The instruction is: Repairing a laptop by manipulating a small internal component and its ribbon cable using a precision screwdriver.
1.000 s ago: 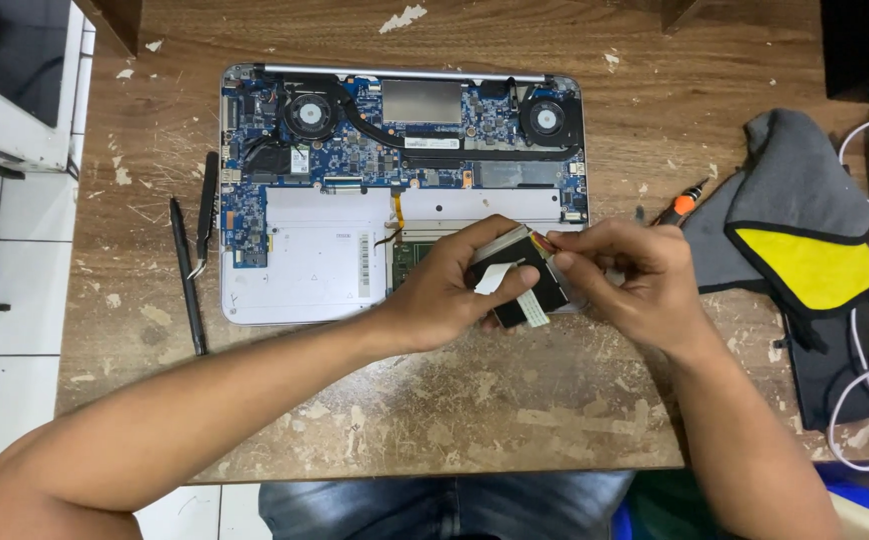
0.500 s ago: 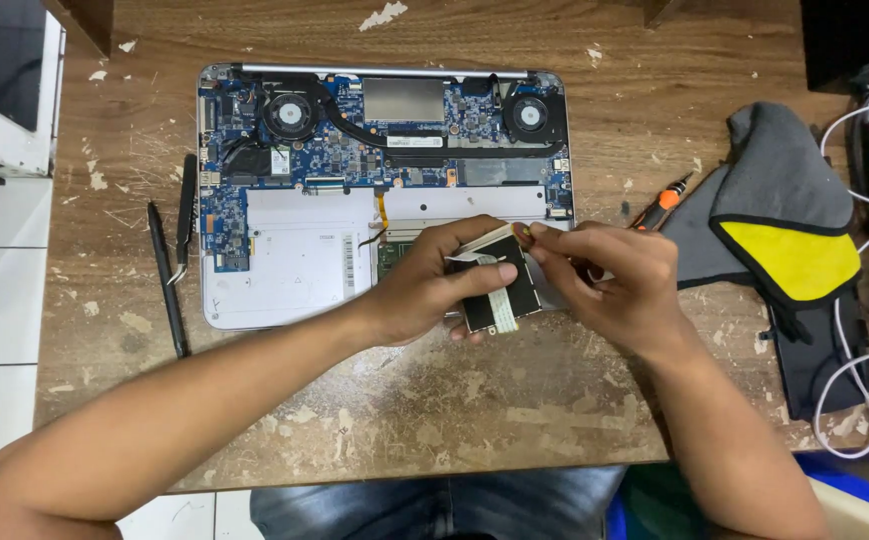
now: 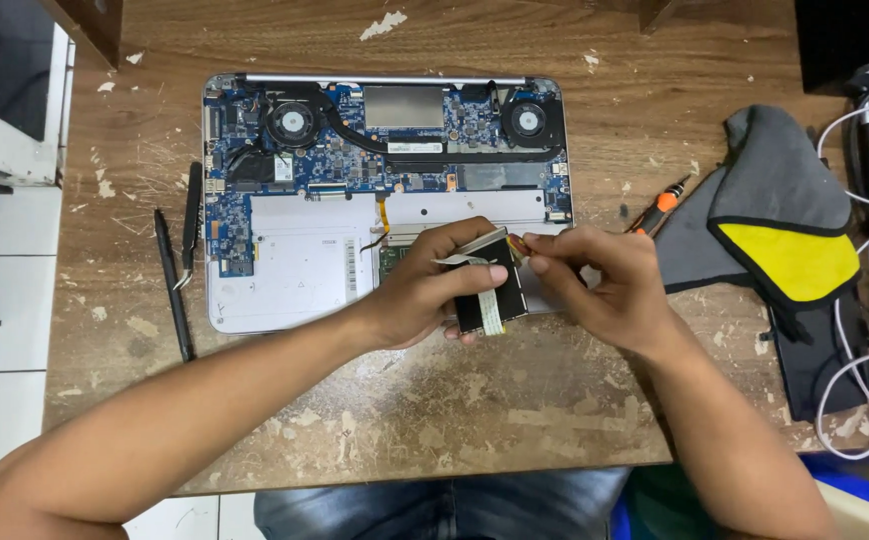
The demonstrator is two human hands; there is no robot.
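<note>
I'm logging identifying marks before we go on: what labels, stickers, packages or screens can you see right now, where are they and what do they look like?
Barcode-type sticker: narrow white strip with dark lines, upright on the laptop's white battery panel, left of the left hand.
Pale label: grey-silver rectangle at the board's top centre, between the two fans.
Screen: dark panel in a white frame, top left corner, partly cut off.
No packages in view.

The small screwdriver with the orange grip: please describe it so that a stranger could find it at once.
Start from the opened silver laptop on the worn wooden table. Look just past its right edge, toward the grey and yellow cloth pouch. The small screwdriver with the orange grip lies slanted at the pouch's left edge, the only orange tool there.
</note>
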